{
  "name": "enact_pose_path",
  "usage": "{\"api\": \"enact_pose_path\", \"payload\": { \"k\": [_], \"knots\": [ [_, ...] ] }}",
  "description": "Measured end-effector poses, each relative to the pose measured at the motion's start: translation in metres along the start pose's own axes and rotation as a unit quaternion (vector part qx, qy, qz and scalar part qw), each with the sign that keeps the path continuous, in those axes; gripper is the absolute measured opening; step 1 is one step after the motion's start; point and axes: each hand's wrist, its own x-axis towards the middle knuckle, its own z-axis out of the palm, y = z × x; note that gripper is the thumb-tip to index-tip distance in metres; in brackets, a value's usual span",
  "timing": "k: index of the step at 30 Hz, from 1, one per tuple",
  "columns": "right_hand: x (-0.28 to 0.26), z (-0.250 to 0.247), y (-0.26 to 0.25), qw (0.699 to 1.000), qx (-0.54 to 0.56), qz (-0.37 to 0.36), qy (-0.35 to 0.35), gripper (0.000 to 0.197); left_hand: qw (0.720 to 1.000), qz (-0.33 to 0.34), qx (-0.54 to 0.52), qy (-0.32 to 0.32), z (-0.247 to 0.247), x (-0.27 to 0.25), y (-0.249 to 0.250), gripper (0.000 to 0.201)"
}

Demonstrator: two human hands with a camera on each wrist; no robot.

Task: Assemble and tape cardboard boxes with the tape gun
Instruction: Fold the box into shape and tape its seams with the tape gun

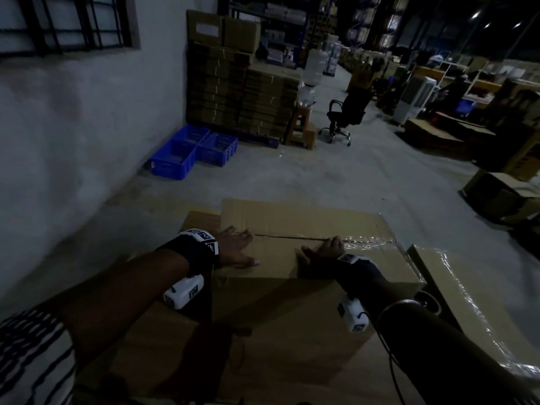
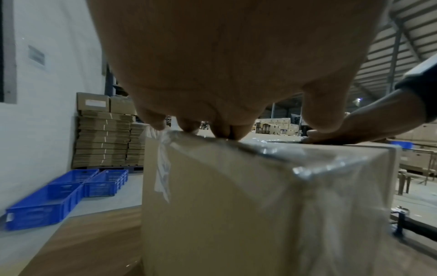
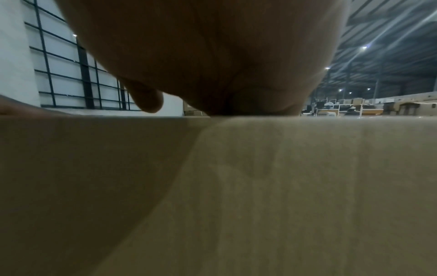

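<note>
The left hand (image 1: 233, 247) lies flat, fingers straight, on the top of the cardboard box (image 1: 280, 261), at the left end of its seam (image 1: 292, 237). The right hand (image 1: 328, 249) presses further right on the seam, fingers seemingly bent, holding nothing. Clear tape (image 1: 371, 240) covers the seam right of that hand. The box stands on flat cardboard sheets. Blue crates (image 1: 193, 152) sit on the floor beyond the box, seemingly empty. The left wrist view alone shows tape (image 2: 331, 168) wrapped down the box's side; the right wrist view shows only bare cardboard (image 3: 283, 186).
</note>
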Motion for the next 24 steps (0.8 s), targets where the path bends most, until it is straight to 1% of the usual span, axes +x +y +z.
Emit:
{"api": "enact_pose_path", "payload": {
  "k": [2, 5, 6, 9, 10, 12, 14, 15, 16, 18, 20, 22, 24],
  "knots": [
    [-0.002, 0.000, -0.004, 1.000, 0.003, 0.009, 0.008, 0.106, 1.000, 0.007, -0.003, 0.002, 0.001, 0.002, -0.003, 0.094],
    [-0.003, -0.003, -0.007, 1.000, 0.010, 0.028, -0.005, 0.100, 1.000, 0.006, 0.000, 0.004, 0.004, 0.005, -0.006, 0.099],
    [-0.004, -0.002, -0.011, 1.000, 0.011, 0.029, 0.000, 0.098, 1.000, 0.005, 0.000, 0.003, 0.005, 0.006, -0.007, 0.100],
    [-0.014, 0.005, -0.041, 0.999, 0.005, 0.032, 0.028, 0.089, 1.000, 0.005, 0.000, 0.000, 0.004, 0.007, -0.006, 0.097],
    [-0.021, 0.006, -0.055, 0.999, 0.002, 0.037, 0.020, 0.084, 1.000, 0.005, -0.002, 0.001, 0.005, 0.007, -0.006, 0.095],
    [-0.031, 0.006, -0.072, 0.999, -0.005, 0.030, 0.012, 0.079, 1.000, 0.007, -0.008, 0.001, 0.005, 0.007, -0.006, 0.094],
    [-0.029, 0.013, -0.077, 1.000, -0.009, -0.006, -0.004, 0.074, 1.000, 0.009, -0.010, 0.000, 0.006, 0.007, -0.007, 0.092],
    [-0.026, 0.017, -0.079, 0.999, -0.014, -0.035, -0.021, 0.071, 1.000, 0.009, -0.011, 0.001, 0.005, 0.006, -0.006, 0.091],
    [-0.025, 0.019, -0.078, 0.999, -0.015, -0.039, -0.026, 0.071, 1.000, 0.010, -0.012, -0.001, 0.002, 0.003, -0.005, 0.088],
    [-0.032, 0.017, -0.083, 1.000, -0.004, 0.007, 0.012, 0.072, 1.000, 0.018, -0.022, -0.003, -0.005, -0.003, -0.005, 0.076],
    [-0.030, 0.015, -0.089, 1.000, -0.011, 0.016, 0.025, 0.073, 0.999, 0.027, -0.037, 0.008, -0.011, -0.009, -0.011, 0.063],
    [-0.032, 0.015, -0.088, 0.999, -0.016, 0.022, 0.025, 0.072, 0.999, 0.032, -0.033, 0.015, -0.012, -0.010, -0.024, 0.057],
    [-0.034, 0.015, -0.088, 0.999, -0.009, 0.037, 0.024, 0.068, 1.000, 0.030, -0.001, 0.008, -0.010, -0.009, -0.031, 0.056]
  ]
}}
